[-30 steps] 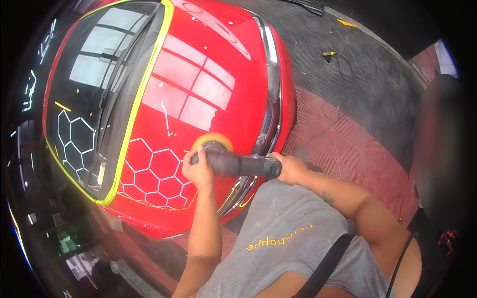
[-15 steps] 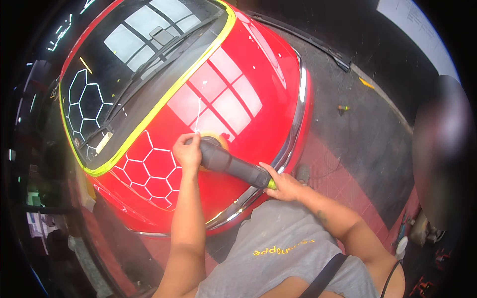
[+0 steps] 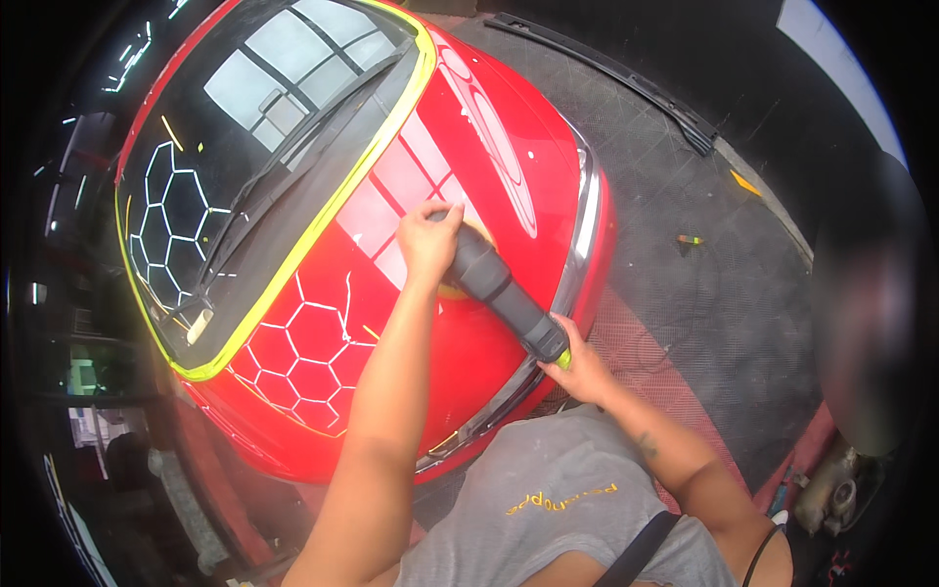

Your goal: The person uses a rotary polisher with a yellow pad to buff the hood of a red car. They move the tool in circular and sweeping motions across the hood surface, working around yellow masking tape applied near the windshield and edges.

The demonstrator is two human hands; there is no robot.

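Head view: at the left of your station, the windshield [image 3: 186,108] meets the red hood [image 3: 469,362], which carries a white hexagon pattern [image 3: 305,358]. Next, your left hand [image 3: 427,240] is curled against the head of the black polisher [image 3: 492,286], fingers bent in; the underside of that hold is hidden from inspection. The polisher lies over the hood between your two hands, its yellow pad [image 3: 479,229] showing past the head; full contact with the paint cannot be confirmed. Its long axis runs diagonally: the head points upper left, away from you, and the tail lower right, toward you. Judged by its build, you should find it fairly heavy toward the head, rigid in the body and soft at the pad; the glossy paint is probably slippery and easily marred. Suitable holds are the head, for steadying, and the slim rear barrel. At right, your right hand [image 3: 584,372] wraps that barrel near its green end [image 3: 564,359], fingers closed around it
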